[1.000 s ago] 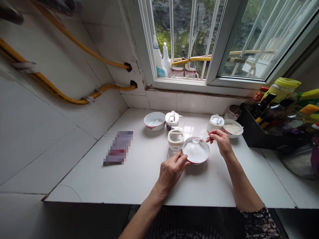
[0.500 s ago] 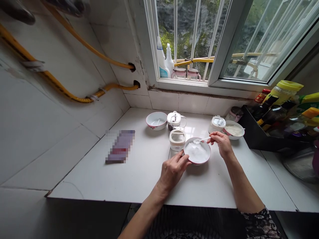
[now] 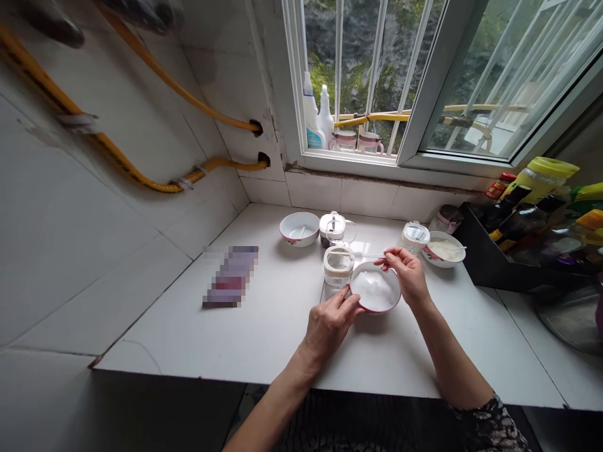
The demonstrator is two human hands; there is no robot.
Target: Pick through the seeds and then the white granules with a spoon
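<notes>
My left hand (image 3: 333,320) grips the near left rim of a bowl (image 3: 399,300) that holds white granules (image 3: 374,287). Pinched in my right hand (image 3: 404,273) is the handle of a small white spoon (image 3: 358,256), its head pointing left above the bowl's far rim, close to a jar. That square-topped clear jar (image 3: 338,277) stands just left of the bowl; I cannot tell whether its top is lidded. What lies in the spoon is too small to make out.
Behind stand another bowl (image 3: 299,228) and a lidded jar with a handle (image 3: 332,230). To the right are a lidded jar (image 3: 415,236), a bowl of pale powder (image 3: 444,251) and a black bin (image 3: 499,263) of bottles. A blurred purple packet (image 3: 233,276) lies left.
My right hand has lifted the spoon from the white granules and carried it left and away, toward the square-topped jar. My left hand keeps its hold on the bowl. The view has shifted slightly.
</notes>
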